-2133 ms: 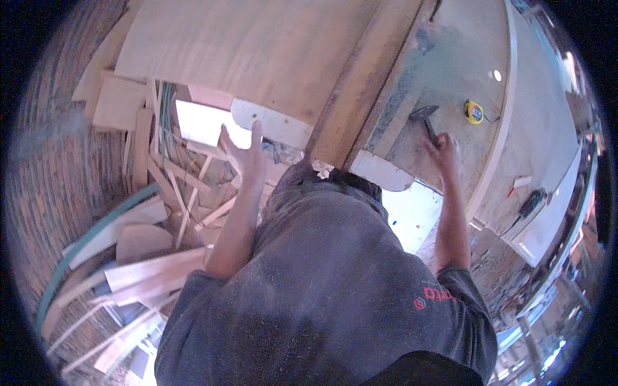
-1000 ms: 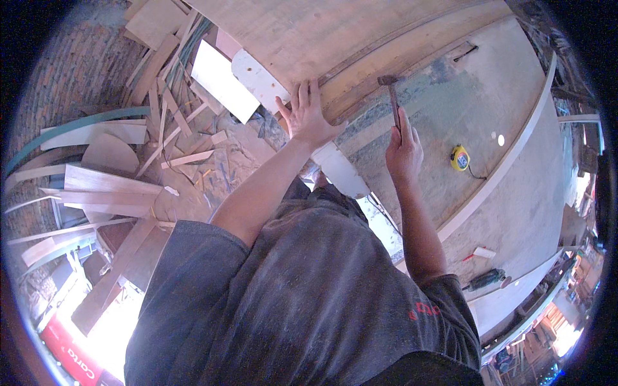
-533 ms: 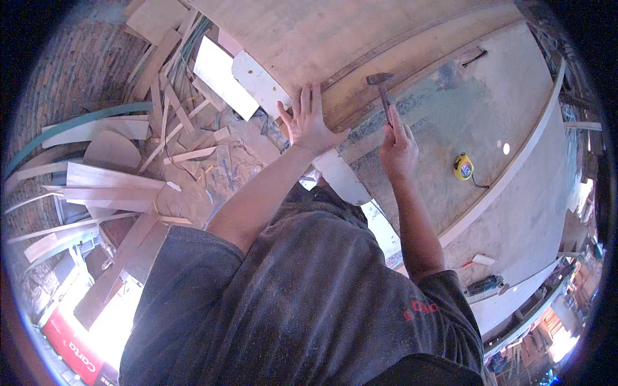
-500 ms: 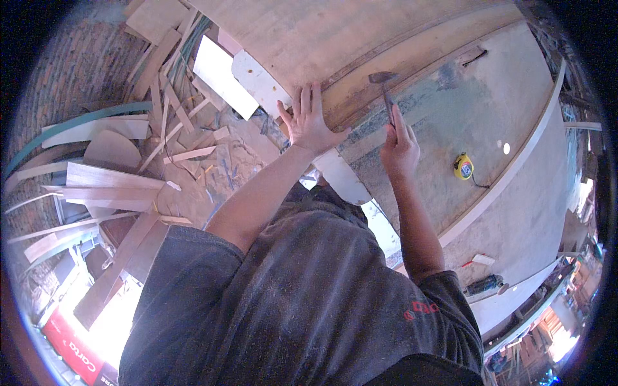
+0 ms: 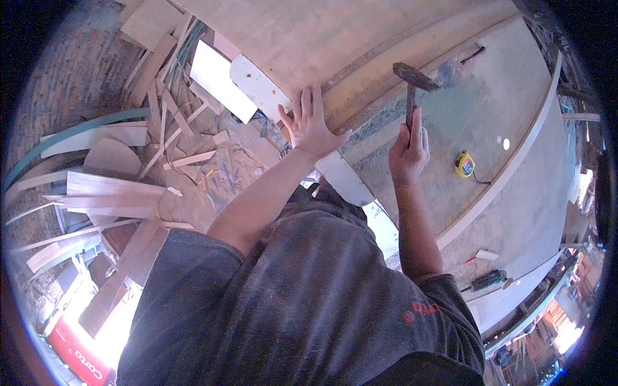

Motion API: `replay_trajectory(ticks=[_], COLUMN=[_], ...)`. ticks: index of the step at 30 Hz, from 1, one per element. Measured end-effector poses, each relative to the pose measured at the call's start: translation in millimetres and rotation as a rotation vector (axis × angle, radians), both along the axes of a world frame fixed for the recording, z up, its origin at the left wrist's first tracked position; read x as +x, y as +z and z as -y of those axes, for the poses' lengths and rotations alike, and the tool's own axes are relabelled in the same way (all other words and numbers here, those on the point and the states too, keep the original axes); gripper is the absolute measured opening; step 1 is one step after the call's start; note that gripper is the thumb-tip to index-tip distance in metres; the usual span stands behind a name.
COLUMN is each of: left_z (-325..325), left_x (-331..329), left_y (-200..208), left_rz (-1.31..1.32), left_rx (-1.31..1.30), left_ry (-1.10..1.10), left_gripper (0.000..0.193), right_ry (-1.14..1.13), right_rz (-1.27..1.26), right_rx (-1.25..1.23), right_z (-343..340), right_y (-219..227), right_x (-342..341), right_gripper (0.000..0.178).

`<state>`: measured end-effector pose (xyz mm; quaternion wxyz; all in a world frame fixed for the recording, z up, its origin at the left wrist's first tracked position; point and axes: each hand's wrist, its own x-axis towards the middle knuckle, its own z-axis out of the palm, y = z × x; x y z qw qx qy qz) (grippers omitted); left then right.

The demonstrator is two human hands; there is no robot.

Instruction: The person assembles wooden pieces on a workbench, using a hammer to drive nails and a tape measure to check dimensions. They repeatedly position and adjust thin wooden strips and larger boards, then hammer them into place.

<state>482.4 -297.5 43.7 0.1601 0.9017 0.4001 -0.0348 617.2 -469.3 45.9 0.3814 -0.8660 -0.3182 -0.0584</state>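
My right hand (image 5: 410, 153) is wrapped round the handle of a hammer (image 5: 415, 77), its dark head raised over the worktop. Spread fingers of my left hand (image 5: 311, 125) rest at the near edge of a large wooden panel (image 5: 283, 38), with the palm by its corner. A long wooden strip (image 5: 367, 90) runs along the panel's side, just beyond my left fingertips. On the stained board (image 5: 444, 199) to the right lies a yellow tape measure (image 5: 463, 165), close to my right hand.
Offcuts and thin wood strips (image 5: 187, 122) litter the floor at left, beside stacked curved pieces (image 5: 109, 193). A pale curved strip (image 5: 489, 199) crosses the worktop. Farther right lie a dark-handled tool (image 5: 489, 280) and a small white-and-red item (image 5: 485, 255). A red banner (image 5: 77, 354) is at lower left.
My right hand has shifted slightly right, and the hammer head has moved right and turned. My left hand stays almost where it was.
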Motion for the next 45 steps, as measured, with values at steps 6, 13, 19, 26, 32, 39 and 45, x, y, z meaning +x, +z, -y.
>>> replay_trajectory(ticks=[6, 13, 19, 26, 32, 39, 45], left_z=[-3, -3, 5, 16, 19, 21, 22], left_x=[6, 0, 55, 182, 199, 202, 205], left_y=[23, 21, 29, 31, 3, 6, 5], left_rz=[-0.065, -0.029, 0.163, -0.019, -0.048, -0.118, -0.108], left_rx=[-0.128, -0.122, -0.014, -0.056, 0.052, 0.072, 0.083], left_ry=[0.021, 0.003, -0.105, -0.178, -0.183, -0.173, -0.194], left_gripper=[0.131, 0.137, 0.138, 0.131, 0.120, 0.120, 0.121], right_ry=[0.062, -0.149, -0.292, -0.443, -0.471, -0.413, -0.402], right_rz=[-0.126, -0.486, -0.561, -0.331, -0.121, -0.069, -0.091], right_rx=[-0.318, 0.135, 0.319, -0.074, -0.288, -0.347, -0.422], right_z=[-4, 0, 53, 82, 37, -5, -5], right_y=[4, 41, 63, 23, 33, 28, -4], right_x=[2, 65, 107, 173, 285, 362, 387], right_gripper=[0.045, 0.054, 0.051, 0.047, 0.047, 0.051, 0.048])
